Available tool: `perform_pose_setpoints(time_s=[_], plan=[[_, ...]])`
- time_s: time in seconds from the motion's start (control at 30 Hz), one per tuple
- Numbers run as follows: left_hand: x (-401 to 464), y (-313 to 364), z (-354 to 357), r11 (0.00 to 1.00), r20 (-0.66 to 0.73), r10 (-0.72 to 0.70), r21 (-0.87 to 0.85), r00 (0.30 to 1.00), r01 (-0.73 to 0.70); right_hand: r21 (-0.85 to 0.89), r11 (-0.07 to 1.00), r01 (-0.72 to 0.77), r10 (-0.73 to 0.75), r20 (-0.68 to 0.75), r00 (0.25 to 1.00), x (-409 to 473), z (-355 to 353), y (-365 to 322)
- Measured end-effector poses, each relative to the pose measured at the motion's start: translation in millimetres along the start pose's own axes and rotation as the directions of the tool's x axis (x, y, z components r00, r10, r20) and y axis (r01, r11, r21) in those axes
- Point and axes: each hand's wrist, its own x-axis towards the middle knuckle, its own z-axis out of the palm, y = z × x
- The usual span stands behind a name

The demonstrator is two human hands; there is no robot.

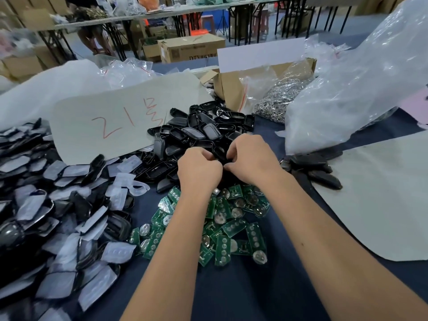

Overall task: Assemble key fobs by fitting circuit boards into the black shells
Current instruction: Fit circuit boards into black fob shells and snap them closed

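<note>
Right now both hands are bunched together over the near edge of the pile of black shells (203, 133). The left hand (199, 169) and the right hand (251, 156) have their fingers curled in around one black shell (220, 154), which peeks out dark between them. I cannot tell if a board is inside it yet; the fingers hide that.

The green circuit boards (228, 224) lie in a heap on the blue table (254, 293), just under the wrists.

To do this step well, I think the board should sit flat in the shell, the right way round. Push down gently with the thumbs, evenly at both ends. Pushing hard on a crooked board could bend it.
</note>
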Motion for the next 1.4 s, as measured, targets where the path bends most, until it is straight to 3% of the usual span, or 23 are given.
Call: perform_pose_setpoints(time_s=[0.1, 0.2, 0.3, 0.43, 0.57, 0.67, 0.73, 0.83, 0.97, 1.1, 1.17, 1.27, 1.4], plan=[[0.1, 0.5, 1.3, 0.997, -0.026, 0.044, -0.055, 0.999, -0.045, -0.008, 0.999, 0.033, -0.033, 0.002, 0.999, -2.2, 2.3, -5.3], [0.2, 3.6, -3.4, 0.962, -0.045, 0.03, -0.271, 0.999, -0.041, -0.003, 0.978, 0.208, -0.207, -0.11, 0.972, -6.3, 2.7, -8.0], [-1.0, 0.6, -18.5, 0.883, -0.028, 0.043, -0.467, 0.999, -0.051, 0.21, 0.926, 0.314, -0.258, -0.256, 0.932, -10.2, 4.3, -15.8], [-3.0, -16.0, -55.2, 0.856, -0.011, 0.071, -0.512, 0.997, -0.067, 0.409, 0.825, 0.391, -0.308, -0.254, 0.917, -16.3, 14.5, -45.1], [-3.7, -46.5, -100.1, 0.845, 0.046, 0.095, -0.532, 0.994, -0.056, 0.56, 0.762, 0.324, -0.32, -0.109, 0.941, -19.0, 23.3, -68.8], [-2.5, -69.8, -124.3, 0.851, -0.025, 0.053, -0.522, 0.998, -0.058, 0.565, 0.779, 0.271, -0.37, 0.067, 0.926, -21.4, 30.8, -84.9], [1.8, -81.8, -135.1, 0.853, -0.125, -0.025, -0.52, 0.992, -0.044, 0.405, 0.833, 0.376, -0.484, 0.207, 0.85, -24.0, 34.5, -96.3], [8.0, -94.8, -143.9, 0.864, -0.215, -0.079, -0.501, 0.973, -0.04, 0.173, 0.814, 0.555, -0.567, 0.446, 0.692, -32.9, 41.1, -114.6], [18.6, -101.7, -152.2, 0.873, -0.216, -0.088, -0.487, 0.972, -0.029, 0.118, 0.796, 0.594, -0.548, 0.558, 0.624, -40.1, 49.7, -126.9], [31.0, -102.9, -160.3, 0.87, -0.207, -0.084, -0.492, 0.975, -0.029, 0.135, 0.817, 0.561, -0.523, 0.582, 0.622, -37.6, 47.0, -120.3], [32.9, -103.7, -160.0, 0.862, -0.154, -0.053, -0.506, 0.987, -0.033, 0.226, 0.832, 0.506, -0.536, 0.562, 0.63, -31.7, 41.1, -113.7], [31.7, -101.9, -153.5, 0.88, -0.07, 0.002, -0.474, 0.998, -0.035, 0.47, 0.808, 0.355, -0.552, 0.392, 0.736, -19.0, 35.2, -101.7], [27.5, -96.3, -144.2, 0.888, 0.014, 0.04, -0.46, 0.999, -0.029, 0.779, 0.604, 0.169, -0.371, 0.087, 0.925, -0.9, 44.0, -88.5]])
